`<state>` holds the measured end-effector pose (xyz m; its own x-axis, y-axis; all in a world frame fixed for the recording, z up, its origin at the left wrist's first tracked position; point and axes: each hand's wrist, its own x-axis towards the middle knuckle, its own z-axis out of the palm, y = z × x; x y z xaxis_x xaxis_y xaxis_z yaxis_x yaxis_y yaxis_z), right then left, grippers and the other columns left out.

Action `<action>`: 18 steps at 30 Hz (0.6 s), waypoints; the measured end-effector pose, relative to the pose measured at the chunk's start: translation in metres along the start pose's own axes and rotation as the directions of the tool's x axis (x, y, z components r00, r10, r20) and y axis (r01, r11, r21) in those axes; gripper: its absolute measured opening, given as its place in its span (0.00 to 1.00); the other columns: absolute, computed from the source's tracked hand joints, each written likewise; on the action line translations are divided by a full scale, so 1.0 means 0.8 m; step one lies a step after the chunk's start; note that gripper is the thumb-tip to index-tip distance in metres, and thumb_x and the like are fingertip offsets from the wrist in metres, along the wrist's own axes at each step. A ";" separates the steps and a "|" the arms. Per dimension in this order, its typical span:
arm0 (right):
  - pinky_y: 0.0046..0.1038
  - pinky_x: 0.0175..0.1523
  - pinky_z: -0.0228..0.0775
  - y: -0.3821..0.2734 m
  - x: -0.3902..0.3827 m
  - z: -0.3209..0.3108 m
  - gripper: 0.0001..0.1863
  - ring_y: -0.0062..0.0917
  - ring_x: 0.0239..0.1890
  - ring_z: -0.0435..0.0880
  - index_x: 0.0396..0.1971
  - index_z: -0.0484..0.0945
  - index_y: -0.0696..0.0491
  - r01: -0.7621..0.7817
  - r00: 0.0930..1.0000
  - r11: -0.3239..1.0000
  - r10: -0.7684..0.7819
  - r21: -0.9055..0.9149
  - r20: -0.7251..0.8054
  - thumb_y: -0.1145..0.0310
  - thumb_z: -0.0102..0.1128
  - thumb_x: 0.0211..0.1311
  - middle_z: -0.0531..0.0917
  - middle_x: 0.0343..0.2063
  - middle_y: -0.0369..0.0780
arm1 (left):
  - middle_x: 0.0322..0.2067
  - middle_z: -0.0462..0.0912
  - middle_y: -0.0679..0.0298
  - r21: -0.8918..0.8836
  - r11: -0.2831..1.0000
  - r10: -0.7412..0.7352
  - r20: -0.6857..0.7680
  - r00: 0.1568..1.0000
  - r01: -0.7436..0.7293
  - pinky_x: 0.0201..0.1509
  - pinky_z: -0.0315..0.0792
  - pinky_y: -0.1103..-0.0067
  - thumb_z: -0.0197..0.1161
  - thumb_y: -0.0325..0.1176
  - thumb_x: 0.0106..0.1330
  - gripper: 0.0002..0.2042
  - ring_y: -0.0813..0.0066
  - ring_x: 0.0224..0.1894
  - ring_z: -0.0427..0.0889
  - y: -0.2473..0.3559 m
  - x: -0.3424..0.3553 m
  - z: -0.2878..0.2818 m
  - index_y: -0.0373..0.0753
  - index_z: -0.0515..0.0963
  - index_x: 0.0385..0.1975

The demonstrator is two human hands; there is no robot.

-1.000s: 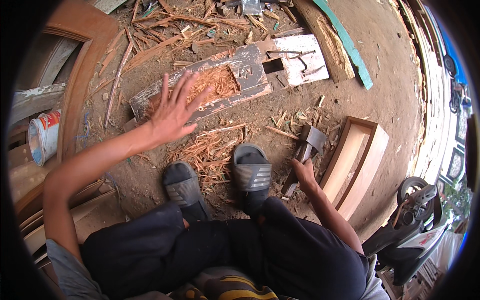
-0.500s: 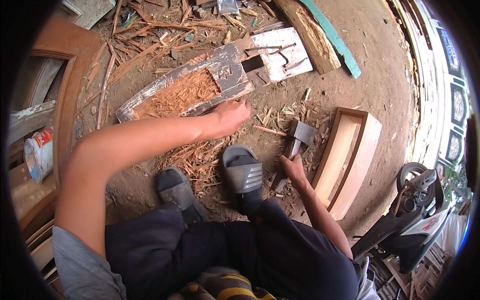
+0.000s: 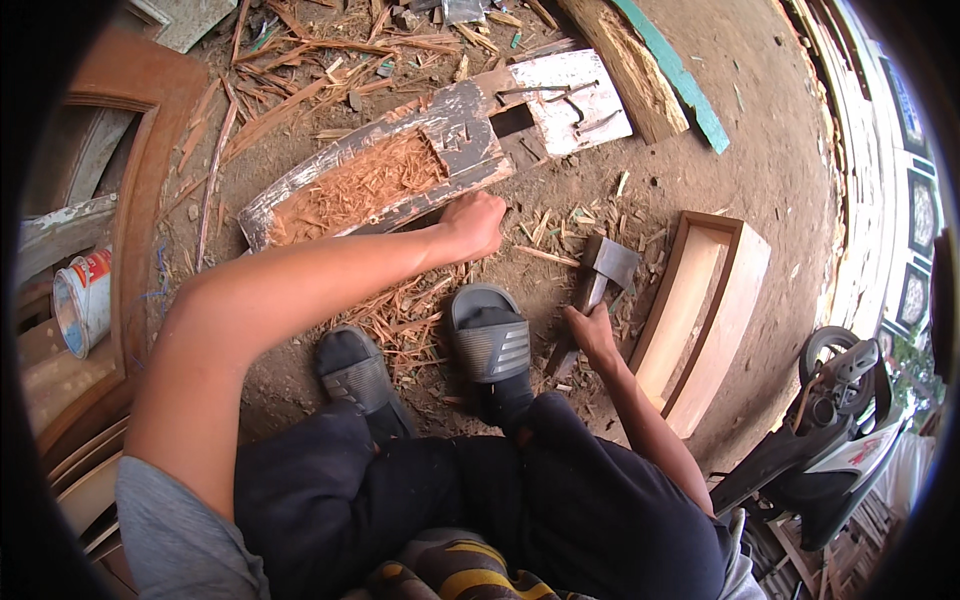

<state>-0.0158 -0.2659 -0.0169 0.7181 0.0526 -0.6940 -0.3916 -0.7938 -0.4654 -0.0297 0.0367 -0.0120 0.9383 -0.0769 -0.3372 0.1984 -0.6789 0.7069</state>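
Observation:
My left hand (image 3: 473, 226) is closed, knuckles up, right beside the near edge of an old, weathered wooden board (image 3: 450, 140). Its fingers curl out of sight, so I cannot tell what is in them. Peeling pale paint covers the board, and its long carved hollow holds reddish wood chips (image 3: 365, 180). Past the hollow is a dark rectangular slot. Several bent nails (image 3: 577, 107) lie on the white-painted end. My right hand (image 3: 592, 332) is wrapped round the wooden handle of a hatchet (image 3: 612, 262), whose broad metal head points away from me, low over the ground.
A pale wooden frame (image 3: 735, 300) lies right of the hatchet. Splinters (image 3: 390, 320) are strewn around my sandals (image 3: 490, 335). Farther off lie a rough timber (image 3: 640, 80) and a green strip (image 3: 680, 85). Door panels (image 3: 145, 180) and a paint bucket (image 3: 84, 305) stand left; a motorcycle (image 3: 830, 440) right.
The view has shifted slightly, carrying the whole scene a little with it. Both hands keep nearly the same places, the right still on the hatchet handle.

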 end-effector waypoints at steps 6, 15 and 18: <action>0.26 0.30 0.69 0.008 0.005 -0.001 0.15 0.20 0.27 0.75 0.36 0.71 0.60 0.028 0.999 0.999 -0.028 0.019 0.025 0.66 0.62 0.55 0.77 0.26 0.37 | 0.24 0.80 0.47 -0.013 0.991 -0.131 0.041 0.990 0.132 0.40 0.76 0.63 0.56 0.28 0.48 0.07 0.54 0.31 0.82 0.010 0.010 0.001 0.31 0.77 0.23; 0.32 0.42 0.74 -0.006 0.000 -0.006 0.31 0.31 0.38 0.81 0.48 0.64 0.66 0.012 0.994 1.000 -0.012 0.003 0.112 0.59 0.65 0.54 0.79 0.37 0.49 | 0.28 0.84 0.59 -0.376 0.907 -0.154 0.124 0.980 0.190 0.24 0.74 0.76 0.61 0.37 0.58 0.10 0.78 0.20 0.79 0.008 -0.009 -0.092 0.35 0.78 0.27; 0.26 0.35 0.70 -0.004 -0.003 -0.006 0.21 0.20 0.32 0.75 0.44 0.69 0.60 0.001 0.998 1.000 -0.002 0.031 0.058 0.65 0.63 0.54 0.77 0.31 0.38 | 0.34 0.85 0.57 -0.493 0.845 -0.186 0.089 0.979 0.205 0.16 0.73 0.84 0.57 0.34 0.65 0.11 0.80 0.17 0.80 0.014 -0.011 -0.123 0.32 0.80 0.34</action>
<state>-0.0134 -0.2665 -0.0111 0.6845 0.0895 -0.7235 -0.4089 -0.7745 -0.4827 -0.0077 0.1016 0.0595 0.8561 -0.0140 -0.5166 0.5001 -0.2294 0.8351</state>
